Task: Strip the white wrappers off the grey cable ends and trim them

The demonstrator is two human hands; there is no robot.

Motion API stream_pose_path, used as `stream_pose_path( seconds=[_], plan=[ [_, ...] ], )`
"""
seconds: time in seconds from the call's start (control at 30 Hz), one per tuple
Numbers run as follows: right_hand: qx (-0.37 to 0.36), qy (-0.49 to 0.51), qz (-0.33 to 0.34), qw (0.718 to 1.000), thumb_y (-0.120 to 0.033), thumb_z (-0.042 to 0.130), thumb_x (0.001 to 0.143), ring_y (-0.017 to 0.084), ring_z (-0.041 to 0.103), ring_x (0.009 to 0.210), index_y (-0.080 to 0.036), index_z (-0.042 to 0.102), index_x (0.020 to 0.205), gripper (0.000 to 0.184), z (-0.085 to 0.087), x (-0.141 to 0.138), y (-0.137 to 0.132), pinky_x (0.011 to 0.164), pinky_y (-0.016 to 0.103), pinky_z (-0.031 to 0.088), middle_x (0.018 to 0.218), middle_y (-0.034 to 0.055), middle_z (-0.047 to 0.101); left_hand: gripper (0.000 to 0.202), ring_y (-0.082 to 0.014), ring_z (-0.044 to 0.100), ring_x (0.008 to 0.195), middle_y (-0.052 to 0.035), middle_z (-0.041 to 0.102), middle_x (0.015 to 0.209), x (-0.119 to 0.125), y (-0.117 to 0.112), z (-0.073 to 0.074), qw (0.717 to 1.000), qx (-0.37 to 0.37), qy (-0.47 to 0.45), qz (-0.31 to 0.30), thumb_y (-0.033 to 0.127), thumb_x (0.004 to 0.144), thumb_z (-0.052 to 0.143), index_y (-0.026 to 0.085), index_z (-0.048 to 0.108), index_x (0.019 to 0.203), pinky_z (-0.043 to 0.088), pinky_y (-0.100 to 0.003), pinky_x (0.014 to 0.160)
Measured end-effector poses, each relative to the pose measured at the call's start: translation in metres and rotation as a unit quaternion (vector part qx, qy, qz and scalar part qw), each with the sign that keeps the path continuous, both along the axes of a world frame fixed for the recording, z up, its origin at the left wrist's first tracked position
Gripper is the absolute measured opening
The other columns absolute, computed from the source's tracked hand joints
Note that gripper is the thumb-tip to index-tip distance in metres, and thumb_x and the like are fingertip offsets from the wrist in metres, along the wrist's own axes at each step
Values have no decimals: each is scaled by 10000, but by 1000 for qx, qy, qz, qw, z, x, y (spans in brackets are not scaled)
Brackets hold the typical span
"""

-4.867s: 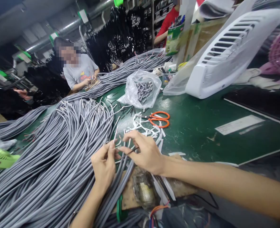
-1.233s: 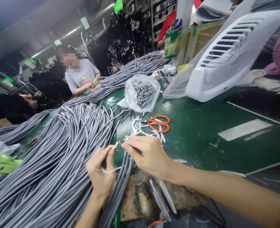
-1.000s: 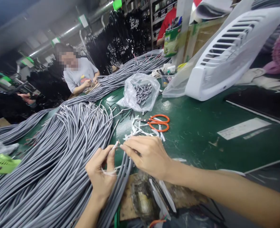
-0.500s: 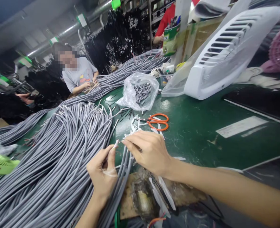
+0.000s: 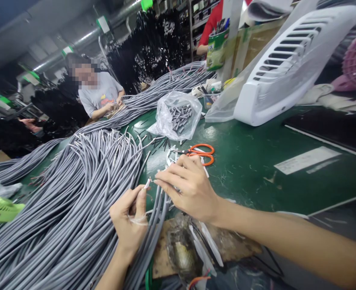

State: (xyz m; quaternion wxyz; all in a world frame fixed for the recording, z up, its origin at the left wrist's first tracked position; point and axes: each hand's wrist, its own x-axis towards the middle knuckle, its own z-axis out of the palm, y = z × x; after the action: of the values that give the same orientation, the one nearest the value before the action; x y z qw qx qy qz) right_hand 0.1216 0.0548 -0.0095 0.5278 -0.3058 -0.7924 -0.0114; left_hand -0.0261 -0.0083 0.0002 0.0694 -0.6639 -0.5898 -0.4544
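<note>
My left hand (image 5: 129,221) is closed, its thumb and forefinger pinching a cable end with a white tip (image 5: 147,184) that points up. A thin whitish strand is looped round the base of that thumb. Just to the right, my right hand (image 5: 193,189) has thumb and forefinger together at the cable tip, where a fine strand seems to run between the hands; what it pinches is too small to make out. Orange-handled scissors (image 5: 193,152) lie behind my right hand, among white scraps. A large bundle of grey cables (image 5: 75,201) spreads left of my hands.
Behind the scissors, a clear plastic bag (image 5: 162,119) holds short grey tube pieces (image 5: 181,117). A white fan (image 5: 256,102) stands at the right on the green table (image 5: 241,153). A person in a grey shirt (image 5: 101,90) handles cables across the table. A green fan (image 5: 1,209) is far left.
My right hand's back fingers have lifted and spread a little, covering part of the scissors' handles. My left hand keeps its hold on the cable end, almost unmoved.
</note>
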Motion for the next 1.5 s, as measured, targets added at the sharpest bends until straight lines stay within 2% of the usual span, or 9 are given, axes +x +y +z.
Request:
stream_pose_path(
  seconds=[0.67, 0.8, 0.87, 0.93, 1.03, 1.1, 1.23, 1.37, 1.5],
  plan=[
    [11, 6, 46, 999, -244, 526, 856, 133, 413, 653, -179, 665, 705, 215, 0, 3, 4, 667, 313, 251, 615, -7, 625, 173, -95, 509, 423, 15, 559, 491, 0, 0, 1, 1000, 0, 27, 0, 240, 814, 550, 160, 697, 769, 365, -192, 387],
    [-79, 16, 114, 990, -242, 499, 861, 122, 426, 606, -144, 653, 662, 270, 0, 4, 8, 616, 289, 270, 591, 17, 602, 160, -77, 473, 411, 14, 560, 520, -3, 1, 2, 998, -11, 46, -28, 208, 811, 555, 142, 701, 820, 367, -192, 407],
    [-215, 42, 196, 956, -297, 493, 860, 101, 413, 542, -136, 634, 627, 316, 0, 3, 10, 562, 259, 288, 556, 9, 567, 168, -85, 483, 424, 13, 562, 516, -4, 2, 2, 998, -28, 39, -49, 209, 815, 551, 151, 709, 831, 367, -198, 413],
    [-359, 69, 290, 885, -407, 477, 854, 85, 391, 494, -135, 605, 596, 397, 1, 1, 11, 506, 234, 299, 521, -6, 522, 174, -96, 493, 434, 16, 562, 502, -5, 3, 3, 997, -44, 22, -65, 225, 816, 553, 172, 718, 826, 363, -204, 412],
    [-449, 93, 361, 812, -504, 410, 860, 77, 376, 471, -135, 568, 578, 491, 2, -4, 10, 466, 217, 304, 502, -17, 477, 183, -95, 456, 407, 26, 532, 468, -6, 3, 4, 997, -54, 5, -64, 248, 817, 551, 190, 724, 821, 332, -206, 386],
    [-397, 84, 318, 857, -441, 413, 876, 77, 389, 476, -132, 582, 599, 448, 2, -6, 8, 470, 214, 299, 513, -13, 487, 186, -88, 420, 389, 31, 505, 458, -6, 1, 6, 998, -49, 2, -48, 256, 814, 551, 181, 722, 805, 314, -205, 376],
    [-106, 7, 133, 985, -265, 473, 866, 95, 443, 529, -141, 644, 654, 299, -2, 0, 7, 516, 234, 274, 565, 12, 565, 179, -70, 386, 385, 37, 480, 480, -5, -1, 7, 998, -48, 6, -28, 241, 806, 555, 154, 708, 774, 302, -193, 377],
    [21, -65, 85, 994, -250, 447, 885, 96, 432, 519, -153, 640, 626, 337, -4, 6, 11, 510, 255, 230, 543, 7, 562, 177, -63, 407, 402, 29, 513, 518, -5, -1, 7, 997, -65, 12, -36, 223, 813, 544, 142, 701, 794, 313, -183, 393],
    [-121, -26, 172, 977, -299, 455, 873, 87, 411, 511, -146, 612, 621, 334, -2, 4, 12, 508, 241, 246, 557, 2, 548, 201, -68, 387, 390, 33, 493, 487, -5, 1, 5, 997, -76, 10, -31, 252, 819, 538, 147, 703, 772, 307, -188, 385]
  ],
)
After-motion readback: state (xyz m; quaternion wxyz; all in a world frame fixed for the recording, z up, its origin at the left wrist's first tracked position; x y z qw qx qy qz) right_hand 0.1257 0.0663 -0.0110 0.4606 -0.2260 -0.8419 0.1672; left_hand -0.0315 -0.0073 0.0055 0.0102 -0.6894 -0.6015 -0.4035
